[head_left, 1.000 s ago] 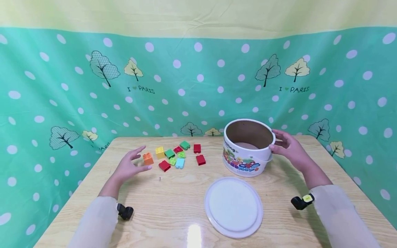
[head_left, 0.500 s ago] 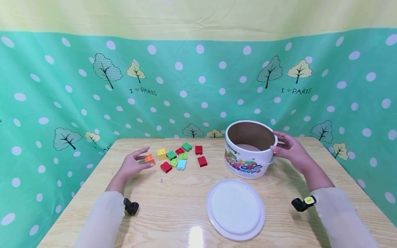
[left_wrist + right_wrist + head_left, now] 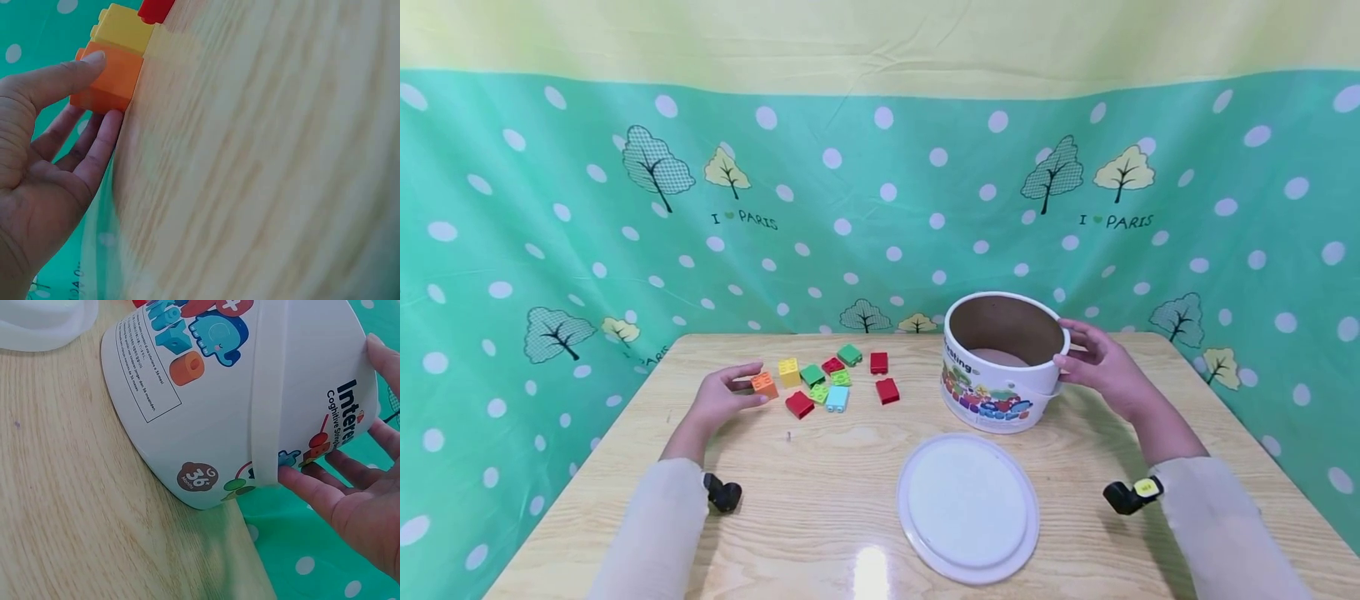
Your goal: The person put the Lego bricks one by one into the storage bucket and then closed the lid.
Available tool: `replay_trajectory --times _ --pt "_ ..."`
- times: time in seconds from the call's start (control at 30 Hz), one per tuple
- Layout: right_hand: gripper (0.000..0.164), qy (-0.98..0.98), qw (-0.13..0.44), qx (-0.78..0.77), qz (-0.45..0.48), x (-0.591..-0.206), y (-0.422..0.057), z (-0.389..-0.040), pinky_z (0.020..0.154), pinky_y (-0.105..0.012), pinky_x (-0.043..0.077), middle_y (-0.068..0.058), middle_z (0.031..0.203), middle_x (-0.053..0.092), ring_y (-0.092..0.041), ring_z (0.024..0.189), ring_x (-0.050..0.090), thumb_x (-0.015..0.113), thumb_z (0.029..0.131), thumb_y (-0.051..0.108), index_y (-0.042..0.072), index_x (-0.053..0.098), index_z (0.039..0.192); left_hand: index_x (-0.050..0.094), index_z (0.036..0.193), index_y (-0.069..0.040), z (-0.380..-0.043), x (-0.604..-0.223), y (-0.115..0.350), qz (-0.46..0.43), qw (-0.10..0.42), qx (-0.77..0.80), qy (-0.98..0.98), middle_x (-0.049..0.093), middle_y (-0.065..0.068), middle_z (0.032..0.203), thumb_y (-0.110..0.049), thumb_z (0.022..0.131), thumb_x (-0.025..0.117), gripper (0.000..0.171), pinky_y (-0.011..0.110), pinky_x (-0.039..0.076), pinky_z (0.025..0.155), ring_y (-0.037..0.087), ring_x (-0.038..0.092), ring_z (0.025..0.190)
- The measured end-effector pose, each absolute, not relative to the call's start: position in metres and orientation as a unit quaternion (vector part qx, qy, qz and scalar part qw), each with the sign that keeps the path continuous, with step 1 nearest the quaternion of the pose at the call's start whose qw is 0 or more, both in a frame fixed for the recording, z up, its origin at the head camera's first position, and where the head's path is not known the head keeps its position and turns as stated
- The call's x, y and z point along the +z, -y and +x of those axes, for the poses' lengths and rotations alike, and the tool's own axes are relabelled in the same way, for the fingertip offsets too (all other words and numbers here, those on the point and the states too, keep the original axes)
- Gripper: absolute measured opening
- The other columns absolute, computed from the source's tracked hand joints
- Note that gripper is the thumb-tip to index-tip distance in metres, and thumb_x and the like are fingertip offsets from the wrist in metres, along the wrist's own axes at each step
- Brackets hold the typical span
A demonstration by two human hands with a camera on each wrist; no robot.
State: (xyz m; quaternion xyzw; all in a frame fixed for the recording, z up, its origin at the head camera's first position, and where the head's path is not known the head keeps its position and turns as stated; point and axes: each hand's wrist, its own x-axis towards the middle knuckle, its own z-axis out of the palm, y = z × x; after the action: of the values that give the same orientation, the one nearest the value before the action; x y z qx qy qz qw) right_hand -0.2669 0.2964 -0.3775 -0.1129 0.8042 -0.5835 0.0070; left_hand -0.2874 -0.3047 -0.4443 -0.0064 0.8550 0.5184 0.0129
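Note:
At the left of the table my left hand (image 3: 718, 398) pinches an orange building block (image 3: 764, 385). In the left wrist view the thumb lies on one face of the orange block (image 3: 111, 78) and the fingertips meet its lower edge. Just behind it sits a yellow block (image 3: 789, 372). My right hand (image 3: 1101, 367) holds the right side of a round white bucket (image 3: 996, 400) at its rim. The right wrist view shows the thumb near the rim and the fingers spread along the printed wall of the bucket (image 3: 219, 425). Upright and without its lid, the bucket shows a brown inside.
Several more blocks lie left of centre, among them a light blue block (image 3: 838, 398), a green block (image 3: 850, 355) and a red block (image 3: 887, 391). A round white lid (image 3: 967, 506) lies flat in front of the bucket. A polka-dot curtain (image 3: 880, 208) hangs behind the table.
My left hand has moved right and its thumb and fingers have closed on the orange block. The right hand keeps its place on the bucket.

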Motion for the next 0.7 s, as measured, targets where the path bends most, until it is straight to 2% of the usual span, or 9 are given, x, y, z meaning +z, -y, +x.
replay_trajectory --times 0.13,0.33,0.47,0.7 --pt "0.075 -0.805 0.01 -0.583 -0.11 -0.377 -0.297 -0.266 0.086 -0.035 0.055 -0.025 0.153 0.027 -0.044 0.13 0.038 0.066 0.094 0.027 0.011 0.023 0.154 0.056 0.137 -0.006 -0.286 -0.446 0.305 -0.023 0.003 0.525 -0.851 0.054 0.02 0.136 -0.009 0.082 0.079 0.059 0.025 0.053 0.088 0.034 0.055 0.121" --pt "0.076 -0.801 0.011 -0.588 -0.111 -0.377 -0.296 -0.267 0.086 -0.035 0.055 -0.026 0.153 0.026 -0.045 0.13 0.037 0.067 0.094 0.026 0.011 0.023 0.154 0.061 0.133 -0.007 -0.283 -0.443 0.303 -0.037 0.008 0.522 -0.852 0.058 0.019 0.132 -0.011 0.082 0.079 0.054 0.022 0.053 0.084 0.032 0.055 0.119" --pt "0.075 -0.8 0.011 -0.589 -0.113 -0.378 -0.295 -0.267 0.086 -0.035 0.055 -0.026 0.153 0.026 -0.045 0.13 0.037 0.066 0.095 0.023 0.01 0.023 0.154 0.062 0.132 -0.009 -0.281 -0.439 0.303 -0.035 0.014 0.514 -0.857 0.058 0.018 0.131 -0.016 0.081 0.081 0.055 0.024 0.053 0.084 0.031 0.056 0.118" --pt "0.074 -0.799 0.009 -0.59 -0.114 -0.379 -0.296 -0.267 0.085 -0.033 0.056 -0.027 0.152 0.026 -0.044 0.13 0.037 0.065 0.095 0.022 0.009 0.022 0.154 0.063 0.131 -0.012 -0.278 -0.431 0.296 -0.005 0.012 0.51 -0.86 0.058 0.014 0.131 -0.026 0.077 0.084 0.059 0.035 0.047 0.096 0.031 0.054 0.12"
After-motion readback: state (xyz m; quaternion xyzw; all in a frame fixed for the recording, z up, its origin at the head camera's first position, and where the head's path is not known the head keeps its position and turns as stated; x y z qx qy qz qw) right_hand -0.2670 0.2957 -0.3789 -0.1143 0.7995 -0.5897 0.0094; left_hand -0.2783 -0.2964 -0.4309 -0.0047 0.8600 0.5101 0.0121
